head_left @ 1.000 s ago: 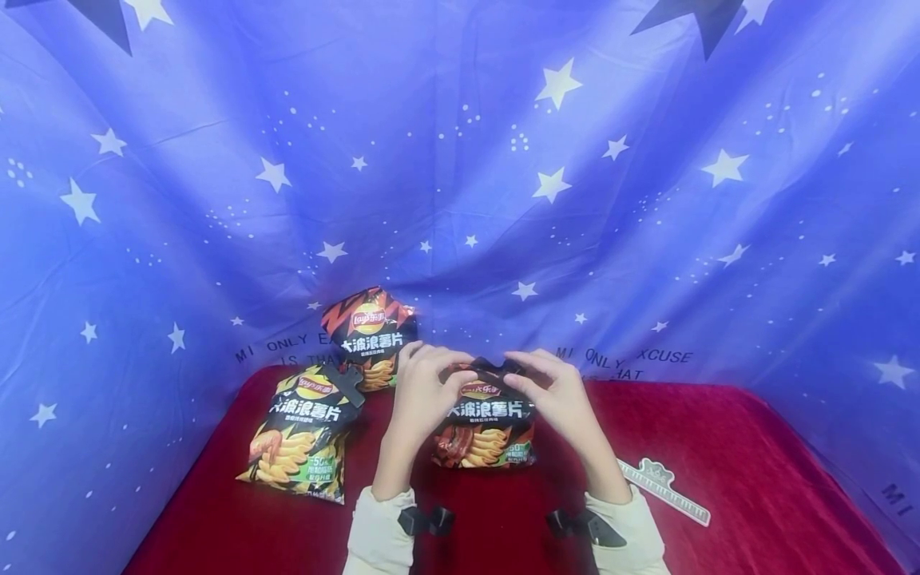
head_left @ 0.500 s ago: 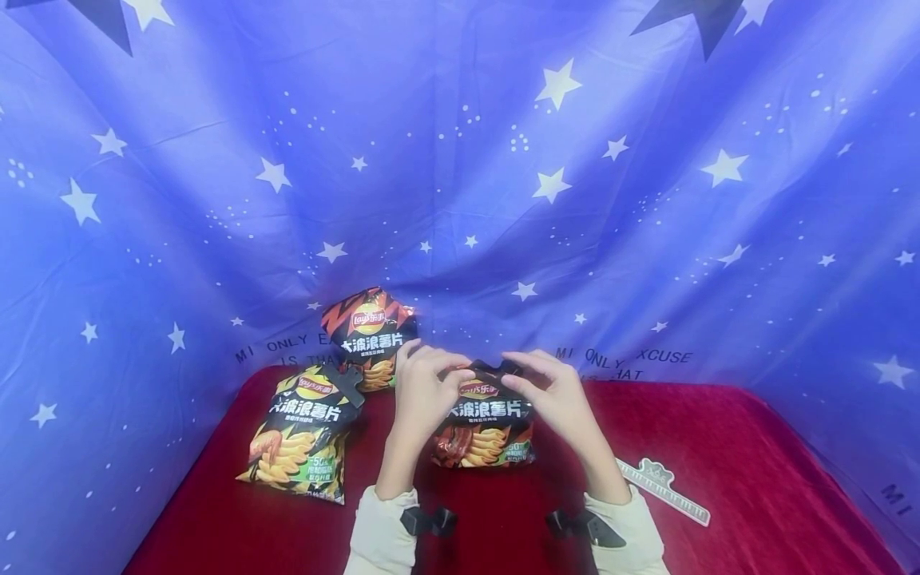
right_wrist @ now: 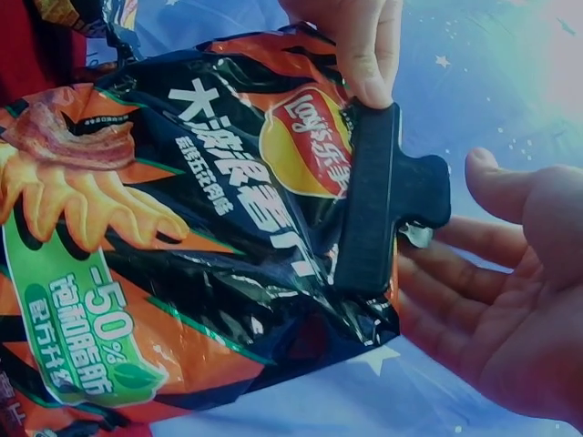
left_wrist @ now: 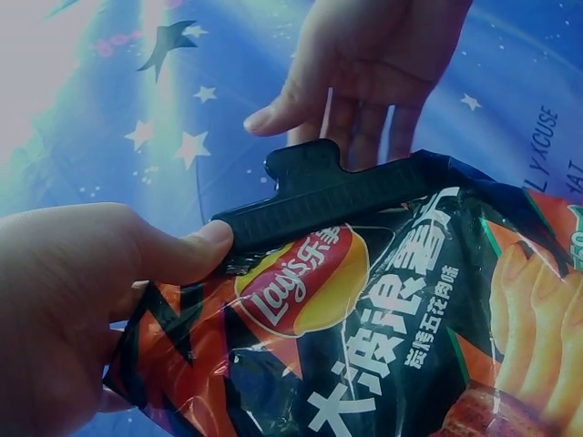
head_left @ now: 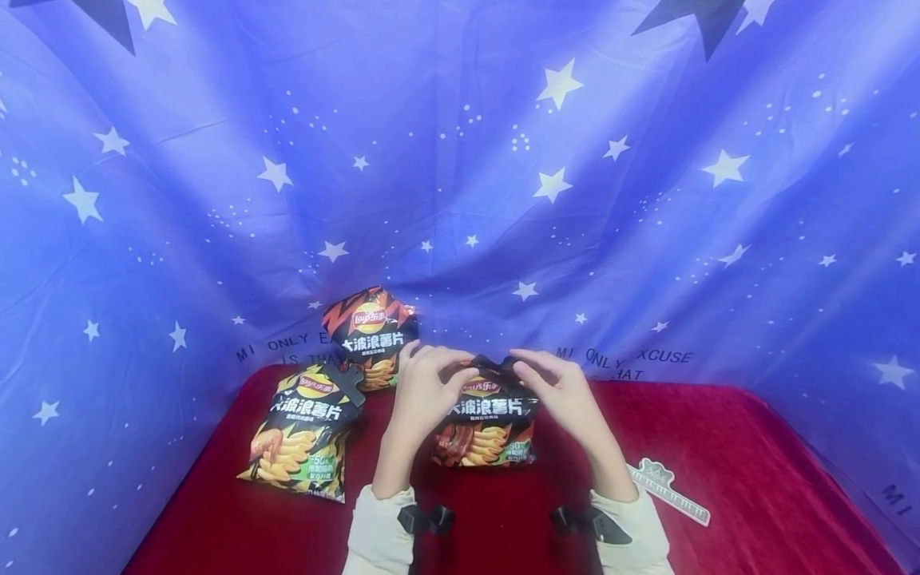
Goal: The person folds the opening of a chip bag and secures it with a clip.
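Both hands meet at the top of a chip bag [head_left: 485, 415] on the red table [head_left: 755, 471]: left hand [head_left: 424, 391] pinches its clipped corner, right hand [head_left: 568, 395] spreads loosely behind the black clip [left_wrist: 328, 196].

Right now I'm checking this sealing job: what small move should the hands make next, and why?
Probably squeeze the black clip fully closed. It already straddles the chip bag top; the left hand pinches the bag corner, thumb at the clip's end, while the right hand lies open behind it.
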A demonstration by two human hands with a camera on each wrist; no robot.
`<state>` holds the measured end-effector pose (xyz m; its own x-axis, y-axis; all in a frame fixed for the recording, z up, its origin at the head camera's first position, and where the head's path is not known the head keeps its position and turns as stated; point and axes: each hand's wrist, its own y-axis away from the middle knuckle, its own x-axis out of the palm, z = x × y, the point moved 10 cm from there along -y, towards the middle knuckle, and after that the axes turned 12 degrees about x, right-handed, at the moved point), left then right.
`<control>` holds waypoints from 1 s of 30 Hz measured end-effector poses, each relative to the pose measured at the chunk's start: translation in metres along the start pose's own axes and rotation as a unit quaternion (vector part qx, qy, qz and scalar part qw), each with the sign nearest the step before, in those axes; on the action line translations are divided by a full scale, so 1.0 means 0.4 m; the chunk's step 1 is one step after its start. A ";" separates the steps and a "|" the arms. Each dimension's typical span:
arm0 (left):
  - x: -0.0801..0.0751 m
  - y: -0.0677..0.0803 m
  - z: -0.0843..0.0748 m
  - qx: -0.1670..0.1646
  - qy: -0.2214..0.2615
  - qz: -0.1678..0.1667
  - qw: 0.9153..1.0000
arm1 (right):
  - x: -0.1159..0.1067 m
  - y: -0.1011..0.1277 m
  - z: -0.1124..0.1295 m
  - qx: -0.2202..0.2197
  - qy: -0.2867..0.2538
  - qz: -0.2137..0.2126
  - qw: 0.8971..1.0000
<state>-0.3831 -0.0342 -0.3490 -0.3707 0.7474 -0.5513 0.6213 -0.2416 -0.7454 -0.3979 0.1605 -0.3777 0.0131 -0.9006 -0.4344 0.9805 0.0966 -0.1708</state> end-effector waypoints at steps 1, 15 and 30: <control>0.000 0.000 0.001 -0.002 0.002 0.002 1.000 | -0.001 -0.001 -0.004 0.004 -0.001 0.005 1.000; -0.024 0.008 0.052 -0.057 0.066 -0.042 0.995 | -0.018 -0.017 -0.079 0.029 0.068 0.069 0.995; -0.006 0.067 0.176 -0.263 0.213 -0.035 0.940 | -0.018 -0.034 -0.100 0.022 0.038 0.053 0.998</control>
<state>-0.4141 -0.0859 -0.3938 -0.1839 0.9570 -0.2243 0.9028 0.0742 -0.4236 -0.4193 0.1826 -0.4075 0.1040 -0.8515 -0.5139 0.9820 0.1699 -0.0827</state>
